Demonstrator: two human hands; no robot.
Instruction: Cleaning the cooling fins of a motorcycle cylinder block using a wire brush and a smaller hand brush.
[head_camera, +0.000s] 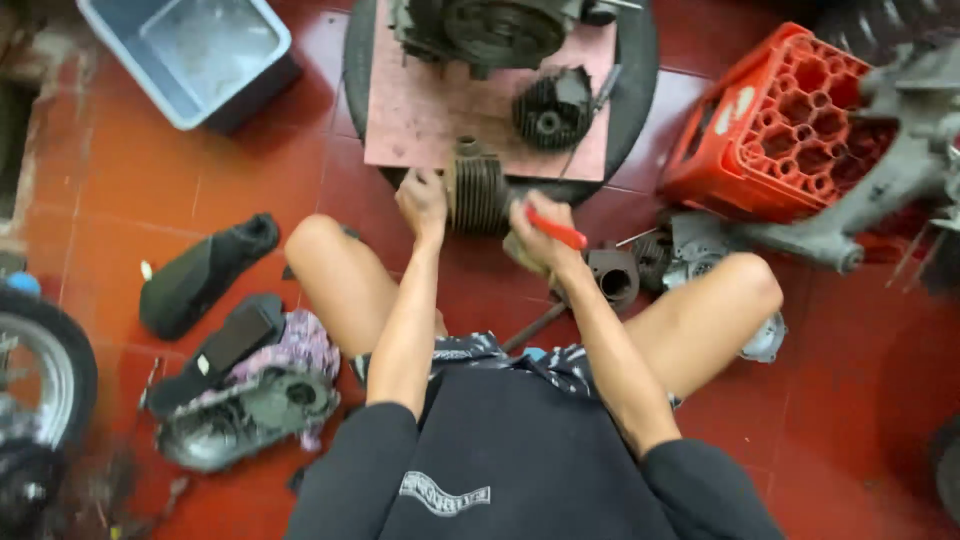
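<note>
A finned engine cylinder (478, 193) is steadied at the near edge of a pink board (420, 120) by the left hand (422, 200), which is closed against its side. A red-handled tool (556, 229) is gripped in the right hand (540, 232) — just beside the cylinder — above the red tiled floor (120, 190).

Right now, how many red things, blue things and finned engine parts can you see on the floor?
Red: 2, the plastic crate and the tool handle in the right hand
Blue: 1, the tub
Finned engine parts: 2, the cylinder touched by the left hand and the cylinder head
Total: 5
</note>
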